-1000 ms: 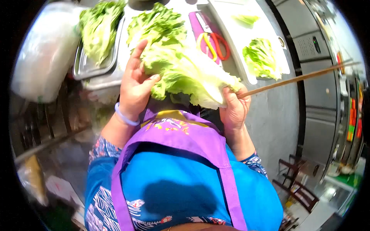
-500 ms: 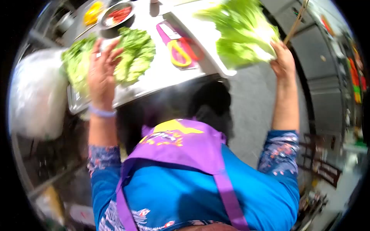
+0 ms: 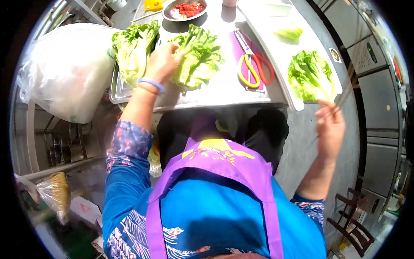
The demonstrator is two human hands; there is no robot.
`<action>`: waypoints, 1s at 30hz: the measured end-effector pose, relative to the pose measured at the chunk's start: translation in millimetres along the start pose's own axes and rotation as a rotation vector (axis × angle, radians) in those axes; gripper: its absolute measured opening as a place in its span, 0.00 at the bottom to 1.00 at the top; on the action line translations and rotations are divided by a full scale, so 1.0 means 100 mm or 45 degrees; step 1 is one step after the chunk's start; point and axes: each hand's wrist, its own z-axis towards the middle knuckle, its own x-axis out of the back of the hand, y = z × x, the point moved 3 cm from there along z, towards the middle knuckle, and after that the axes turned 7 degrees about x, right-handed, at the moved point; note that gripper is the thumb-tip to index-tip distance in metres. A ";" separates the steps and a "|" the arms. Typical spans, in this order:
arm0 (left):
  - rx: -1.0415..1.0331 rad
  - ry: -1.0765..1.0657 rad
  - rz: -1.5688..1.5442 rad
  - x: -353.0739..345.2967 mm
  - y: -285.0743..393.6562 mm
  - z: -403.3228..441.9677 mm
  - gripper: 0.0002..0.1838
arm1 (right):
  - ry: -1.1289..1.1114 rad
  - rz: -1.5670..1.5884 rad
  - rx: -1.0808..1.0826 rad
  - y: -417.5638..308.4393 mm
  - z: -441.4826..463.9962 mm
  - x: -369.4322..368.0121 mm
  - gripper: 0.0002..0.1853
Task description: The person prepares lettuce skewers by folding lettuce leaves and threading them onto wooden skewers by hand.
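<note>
While the left hand [image 3: 164, 64] reaches over the counter [image 3: 215, 93] between a pale-stemmed green lettuce bunch [image 3: 134, 56] above a shiny metal tray [image 3: 115, 88] at its nine o'clock and a frilly green lettuce bunch [image 3: 199, 60] at its three o'clock, the right hand [image 3: 331, 125] is near a lettuce bunch [image 3: 311, 71] with bright green leaves on a long white tray [image 3: 280, 52] at its eleven o'clock. With the left fingers largely hidden and the right ones blurred, I cannot tell whether either set is clamped on anything.
</note>
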 end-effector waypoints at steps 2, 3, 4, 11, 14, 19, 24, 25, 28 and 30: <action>0.192 -0.169 0.018 -0.07 0.04 0.10 0.17 | -0.188 0.115 -0.081 0.07 -0.23 -0.42 0.10; 0.250 -0.245 -0.013 -0.04 0.07 0.12 0.17 | -0.233 0.150 -0.138 0.14 -0.33 -0.57 0.10; 0.229 -0.237 -0.017 -0.04 0.08 0.15 0.17 | -0.273 0.183 -0.195 0.20 -0.39 -0.70 0.10; 0.105 -0.047 -0.010 -0.10 0.09 -0.02 0.19 | -0.494 0.388 -0.451 0.36 -0.52 -1.08 0.10; 0.301 -0.052 -0.327 0.02 -0.03 0.05 0.16 | -0.505 0.481 -0.487 0.35 -0.47 -1.16 0.10; 0.507 -0.236 -2.036 0.37 0.18 -0.22 0.11 | -0.544 0.620 -0.448 0.22 -0.25 -1.50 0.09; 0.478 -0.575 -2.826 0.19 0.42 -0.60 0.23 | -0.518 0.523 -0.316 0.21 0.02 -1.91 0.11; 0.463 -0.540 -2.779 0.19 0.48 -0.66 0.22 | -0.477 0.501 -0.307 0.21 0.08 -1.97 0.13; 0.375 -0.526 -2.589 0.15 0.53 -0.80 0.22 | -0.495 0.439 -0.309 0.18 0.22 -2.12 0.19; 0.282 -0.598 -2.334 0.20 0.65 -0.86 0.23 | -0.612 0.286 -0.198 0.16 0.32 -2.21 0.28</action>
